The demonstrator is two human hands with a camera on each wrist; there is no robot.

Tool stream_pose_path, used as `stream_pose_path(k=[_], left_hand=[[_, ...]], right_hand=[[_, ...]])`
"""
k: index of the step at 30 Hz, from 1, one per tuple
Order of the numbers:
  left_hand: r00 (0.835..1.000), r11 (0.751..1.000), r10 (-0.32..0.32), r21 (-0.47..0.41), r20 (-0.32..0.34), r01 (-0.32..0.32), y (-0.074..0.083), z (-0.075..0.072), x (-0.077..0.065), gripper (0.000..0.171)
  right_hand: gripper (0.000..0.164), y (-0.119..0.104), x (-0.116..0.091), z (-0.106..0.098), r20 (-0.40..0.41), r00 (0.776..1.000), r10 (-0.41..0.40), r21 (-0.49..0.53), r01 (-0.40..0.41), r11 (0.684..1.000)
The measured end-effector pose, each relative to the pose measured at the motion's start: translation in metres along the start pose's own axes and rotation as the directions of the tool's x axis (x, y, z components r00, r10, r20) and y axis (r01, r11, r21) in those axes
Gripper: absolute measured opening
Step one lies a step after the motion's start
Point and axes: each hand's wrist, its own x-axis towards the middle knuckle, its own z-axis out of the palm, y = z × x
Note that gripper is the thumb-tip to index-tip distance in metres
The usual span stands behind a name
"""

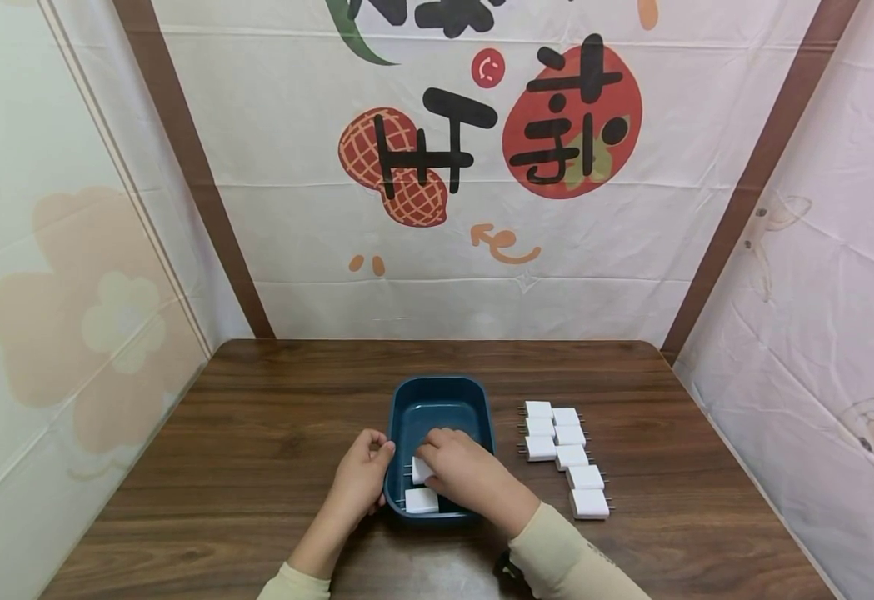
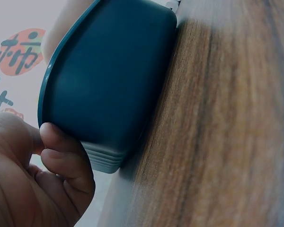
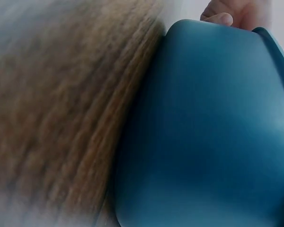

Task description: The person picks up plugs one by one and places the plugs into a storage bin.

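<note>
A deep blue plastic box (image 1: 437, 418) stands on the table between both hands. My left hand (image 1: 358, 477) grips its left rim; in the left wrist view the curled fingers of this left hand (image 2: 52, 175) meet the box wall (image 2: 109, 71). Reaching over the right side, my right hand (image 1: 474, 477) holds a white plug charger (image 1: 420, 472) inside the box, prongs pointing left. Just in front of it, another white charger (image 1: 422, 501) lies on the box floor. The right wrist view has mainly the box's outer wall (image 3: 203, 123), which hides the right hand.
Several white chargers lie in two staggered columns to the right of the box, among them a front one (image 1: 590, 504) and a back one (image 1: 537, 409). Beneath everything is a brown wooden table (image 1: 279, 417). A printed cloth (image 1: 287, 250) hangs behind its far edge.
</note>
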Motion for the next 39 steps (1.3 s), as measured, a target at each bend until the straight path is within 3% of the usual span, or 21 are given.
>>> stream_pose_path(k=[13, 39], left_hand=[[1.0, 1.0, 0.0, 0.001, -0.011, 0.0, 0.0, -0.0001, -0.0005, 0.016], [1.0, 1.0, 0.01, -0.005, -0.015, -0.01, 0.002, -0.001, 0.0002, 0.016]], right_hand=[[0.034, -0.0005, 0.0025, 0.0024, 0.022, 1.0, 0.001, 0.027, -0.001, 1.0], [0.031, 0.0008, 0.0054, 0.002, 0.037, 0.996, -0.083, 0.055, 0.081, 0.995]])
